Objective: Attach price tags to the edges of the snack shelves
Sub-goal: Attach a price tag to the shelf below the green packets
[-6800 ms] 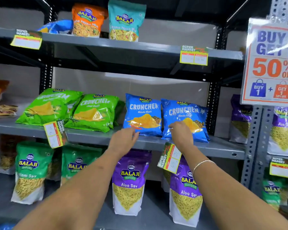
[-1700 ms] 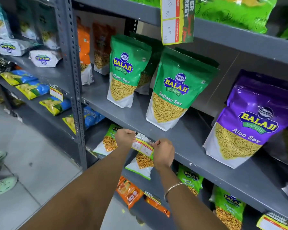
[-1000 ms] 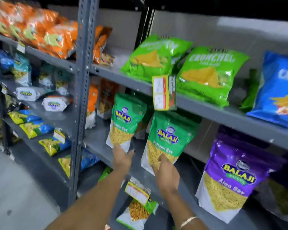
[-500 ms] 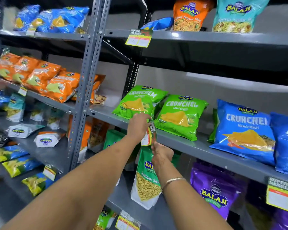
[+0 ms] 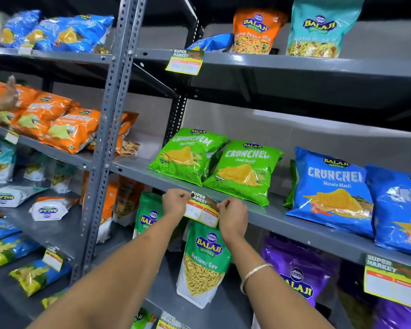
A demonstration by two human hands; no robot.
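Observation:
A yellow and green price tag [image 5: 202,209] lies level against the front edge of the middle grey shelf [image 5: 282,219], below the green Crunchex bags [image 5: 192,156]. My left hand [image 5: 176,203] pinches the tag's left end and my right hand [image 5: 233,216] pinches its right end. Both hands touch the shelf edge. Other tags hang on the top shelf edge [image 5: 185,61] and on the middle shelf at the far right [image 5: 394,281].
Blue Crunchex bags [image 5: 330,191] fill the shelf to the right. Green and purple Balaji packs [image 5: 205,262] stand below. A grey perforated upright [image 5: 112,115] divides the racks. Orange bags [image 5: 62,124] and another person's hand [image 5: 5,96] are at the left.
The price tag hung turned sideways in my left hand half a second ago. It now sits level on the shelf edge, with both hands at its ends. The view has tilted up slightly.

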